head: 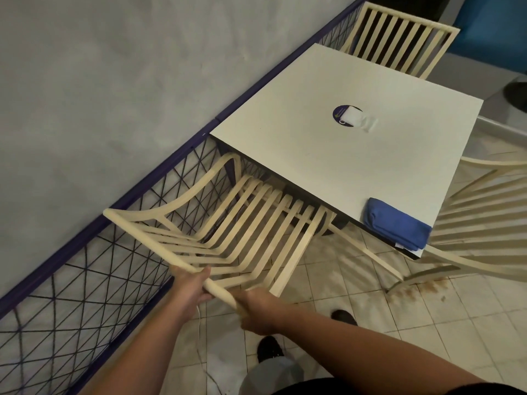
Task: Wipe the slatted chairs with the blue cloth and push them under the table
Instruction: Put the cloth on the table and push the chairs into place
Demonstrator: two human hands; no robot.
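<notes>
Here left hand (pixel 189 283) and right hand (pixel 258 312) clasp the slatted chair rail (pixel 148 242), grip seemingly tight.

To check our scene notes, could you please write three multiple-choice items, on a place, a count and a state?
1. Where does the blue cloth lie? A on the floor; B on a corner of the table; C in a hand.
2. How many slatted chairs show? A one; B three; C five.
3. What is each grip, left hand and right hand, doing? A holding the top rail of the near chair; B holding the cloth; C hanging free.
Key: 1B, it lies folded at the near corner; 2B, near chair, far chair, right chair; 3A, both curl round the rail.
</notes>
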